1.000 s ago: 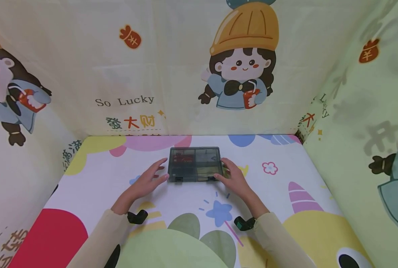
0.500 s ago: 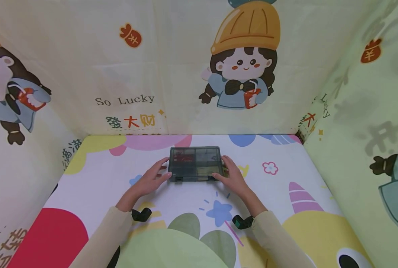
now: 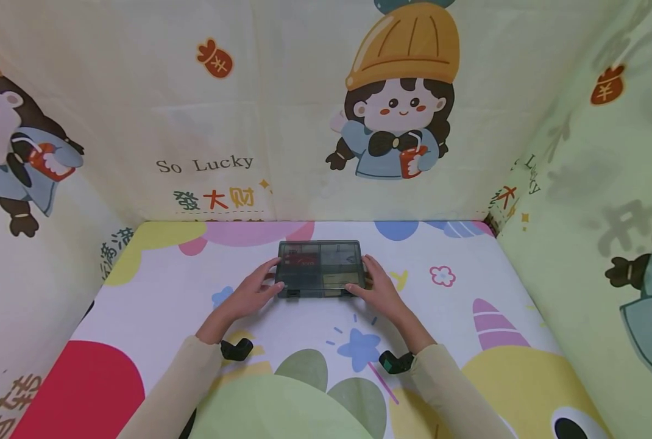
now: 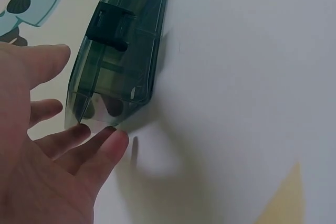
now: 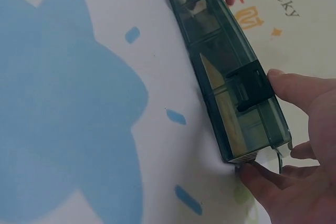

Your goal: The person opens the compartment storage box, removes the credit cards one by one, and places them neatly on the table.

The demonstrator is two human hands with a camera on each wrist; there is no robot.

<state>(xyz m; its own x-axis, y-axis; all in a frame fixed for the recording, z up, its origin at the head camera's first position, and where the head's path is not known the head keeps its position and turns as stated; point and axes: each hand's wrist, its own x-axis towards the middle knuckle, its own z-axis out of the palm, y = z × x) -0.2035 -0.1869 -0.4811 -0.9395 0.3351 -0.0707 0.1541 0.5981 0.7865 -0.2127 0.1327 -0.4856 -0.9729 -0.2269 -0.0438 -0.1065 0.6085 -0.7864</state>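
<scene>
A dark translucent compartment box (image 3: 320,268) lies shut and flat on the printed table cover, with two black latches on its near edge. My left hand (image 3: 251,291) lies at the box's left end. In the left wrist view its straight fingers (image 4: 100,148) touch the box's (image 4: 123,51) near corner while the thumb stays clear. My right hand (image 3: 378,286) is at the right end. In the right wrist view its thumb (image 5: 296,85) touches the box (image 5: 226,72) beside a black latch (image 5: 249,90), and a fingertip (image 5: 262,179) meets the corner.
Cartoon-printed cloth walls (image 3: 304,110) close in the back, left and right sides. The table cover (image 3: 468,317) stretches bare around the box. A black wrist camera (image 3: 236,349) sits on the left wrist and another wrist camera (image 3: 394,362) on the right.
My left hand has slid right and forward until its fingers reach the box's left end. The right hand has crept slightly closer to the box. The box has not moved.
</scene>
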